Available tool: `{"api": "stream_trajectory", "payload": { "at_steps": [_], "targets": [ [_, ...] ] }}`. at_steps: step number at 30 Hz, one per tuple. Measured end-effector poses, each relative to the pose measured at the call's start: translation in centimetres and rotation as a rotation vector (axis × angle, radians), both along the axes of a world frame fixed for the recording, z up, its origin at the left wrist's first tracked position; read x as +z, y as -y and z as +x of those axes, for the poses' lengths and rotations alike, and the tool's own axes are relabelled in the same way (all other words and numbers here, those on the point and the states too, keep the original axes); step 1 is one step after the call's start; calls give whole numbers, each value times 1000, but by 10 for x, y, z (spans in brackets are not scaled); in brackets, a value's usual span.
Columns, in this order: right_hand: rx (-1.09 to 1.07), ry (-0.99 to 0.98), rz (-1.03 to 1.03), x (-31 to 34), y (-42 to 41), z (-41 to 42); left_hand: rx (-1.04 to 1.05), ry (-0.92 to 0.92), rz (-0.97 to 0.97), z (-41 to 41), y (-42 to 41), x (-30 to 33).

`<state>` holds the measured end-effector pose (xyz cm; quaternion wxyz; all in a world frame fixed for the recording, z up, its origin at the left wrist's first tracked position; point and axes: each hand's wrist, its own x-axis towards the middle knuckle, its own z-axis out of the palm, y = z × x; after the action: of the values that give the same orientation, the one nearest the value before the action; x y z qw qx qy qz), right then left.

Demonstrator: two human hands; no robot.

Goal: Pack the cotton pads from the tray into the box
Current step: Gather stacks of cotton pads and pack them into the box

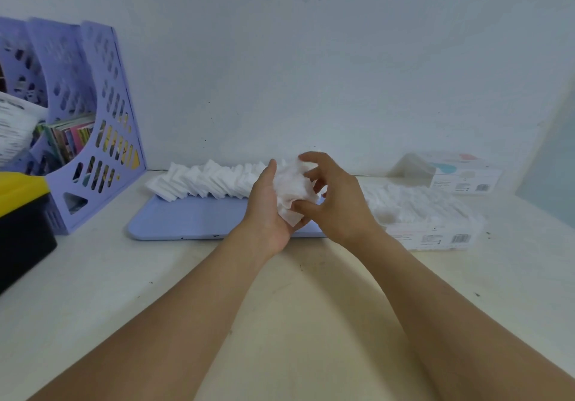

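From the head view: a bunch of cotton pads (291,189) held up between both hands above the right end of the blue tray (193,218). Left hand (269,210) cupped under and behind the bunch, thumb up along its left edge, fingers curled beneath. Right hand (334,201) pinching the bunch, thumb at its lower edge, fingers (311,159) bent over its top. More pads (205,181) lined along the tray's far edge. Just right of the tray, an open box (435,232) on the table (280,291), pads inside. Further back, a second box (457,173); at left, a purple file rack (93,126).
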<state>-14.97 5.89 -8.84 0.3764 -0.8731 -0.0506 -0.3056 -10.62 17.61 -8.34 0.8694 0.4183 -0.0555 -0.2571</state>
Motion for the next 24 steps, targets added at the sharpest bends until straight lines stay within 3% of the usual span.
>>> {"api": "stream_trajectory", "payload": {
  "at_steps": [4, 6, 11, 14, 17, 21, 24],
  "targets": [
    [-9, -80, -85, -4, 3, 4, 40, 77, 149, -5, 4, 1],
    [97, -87, 65, -5, 3, 4, 42, 66, 152, -5, 6, 0],
    [-8, 9, 310, -5, -3, 5, -9, -22, 13, -5, 6, 0],
    [27, -79, 602, -4, -11, 6, 37, 5, -14, -12, 19, -6],
    [56, -195, 706, -4, -21, 5, 178, -31, -31, -13, 28, -11],
    [59, -251, 714, 0, -25, 3, 252, 19, 12, -7, 26, -13],
    [28, -290, 592, 10, -13, 1, 246, 146, 144, -3, 21, -13]
  ]
}}
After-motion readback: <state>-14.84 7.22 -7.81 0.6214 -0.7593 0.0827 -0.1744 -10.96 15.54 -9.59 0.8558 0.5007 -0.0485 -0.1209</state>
